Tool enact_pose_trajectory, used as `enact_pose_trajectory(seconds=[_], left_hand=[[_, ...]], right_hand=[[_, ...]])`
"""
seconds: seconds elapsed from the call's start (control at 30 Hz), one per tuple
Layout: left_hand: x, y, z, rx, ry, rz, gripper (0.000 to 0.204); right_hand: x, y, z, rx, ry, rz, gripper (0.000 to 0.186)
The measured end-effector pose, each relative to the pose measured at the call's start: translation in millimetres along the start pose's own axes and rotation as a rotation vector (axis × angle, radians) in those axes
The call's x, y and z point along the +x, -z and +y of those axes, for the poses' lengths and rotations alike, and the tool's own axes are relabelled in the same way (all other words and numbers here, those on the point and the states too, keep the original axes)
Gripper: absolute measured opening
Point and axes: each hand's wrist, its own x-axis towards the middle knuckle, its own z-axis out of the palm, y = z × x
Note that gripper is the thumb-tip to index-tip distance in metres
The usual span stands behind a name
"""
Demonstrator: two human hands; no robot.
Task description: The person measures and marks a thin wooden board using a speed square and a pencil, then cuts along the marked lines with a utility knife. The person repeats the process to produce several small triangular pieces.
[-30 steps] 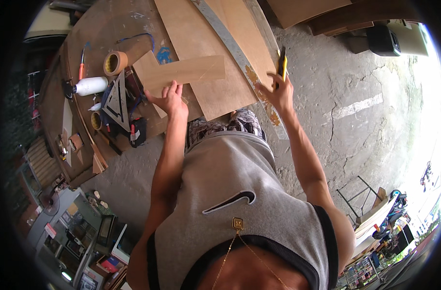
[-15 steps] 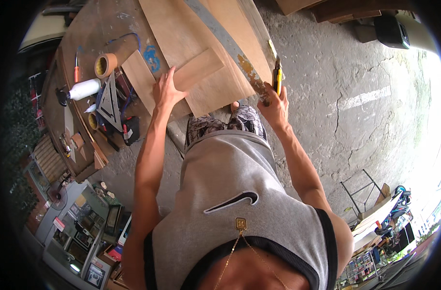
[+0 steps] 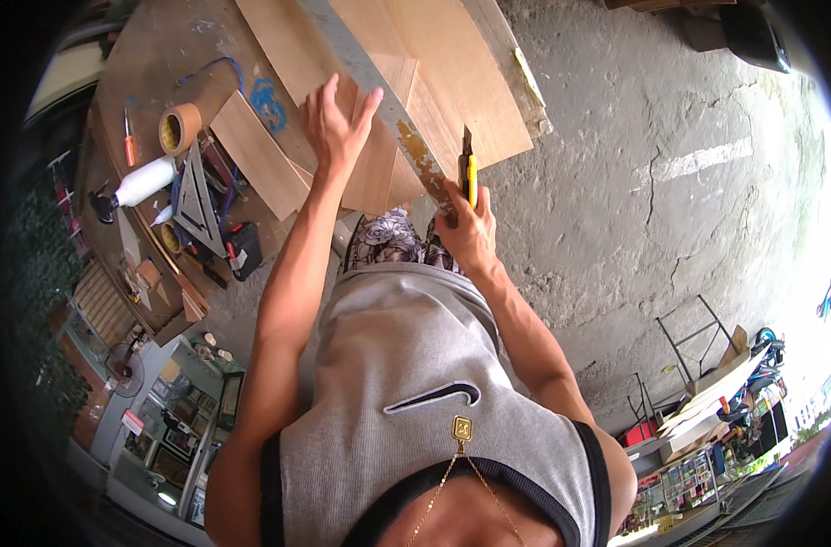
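My left hand [image 3: 336, 132] is open, fingers spread, above the thin wood sheets and just left of a long metal straightedge [image 3: 370, 80]. It holds nothing. My right hand [image 3: 470, 232] is closed round a yellow and black utility knife [image 3: 468, 180], its blade pointing away from me. The same hand also grips the near end of the straightedge, where its paint is worn. Beneath the straightedge lies a large thin wood sheet [image 3: 484, 100], with a smaller wood piece [image 3: 373, 176] partly over the near edge. Another narrow wood strip [image 3: 256, 155] rests to the left.
On the left of the worktable [image 3: 174, 41] are a tape roll [image 3: 179, 128], a white bottle [image 3: 147, 181], a set square [image 3: 197, 205] and an orange-handled screwdriver [image 3: 129, 146]. Cracked concrete floor [image 3: 607, 182] stretches to the right. A metal frame [image 3: 698, 337] stands farther right.
My left hand has risen off the wood and shifted right, toward the straightedge. In view, my right hand, knife and straightedge have moved left and slightly nearer me.
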Motion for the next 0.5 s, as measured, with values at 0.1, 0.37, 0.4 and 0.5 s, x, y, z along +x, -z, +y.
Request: enact_pose_trajectory(seconds=[0.1, 0.37, 0.4, 0.5], left_hand=[[6, -33, -1, 0.089, -0.006, 0.119, 0.076], [-3, -53, -28, -0.103, -0.108, 0.174, 0.071], [-1, -52, -26, -0.108, -0.121, 0.171, 0.07], [1, -52, -23, -0.108, -0.16, 0.179, 0.067]], right_hand=[[-7, -14, 2, 0.001, -0.045, 0.014, 0.055], [11, -10, -10, -0.023, 0.065, 0.164, 0.035], [20, -5, -16, 0.006, 0.038, 0.141, 0.031], [50, -11, -27, -0.006, -0.001, 0.099, 0.034]])
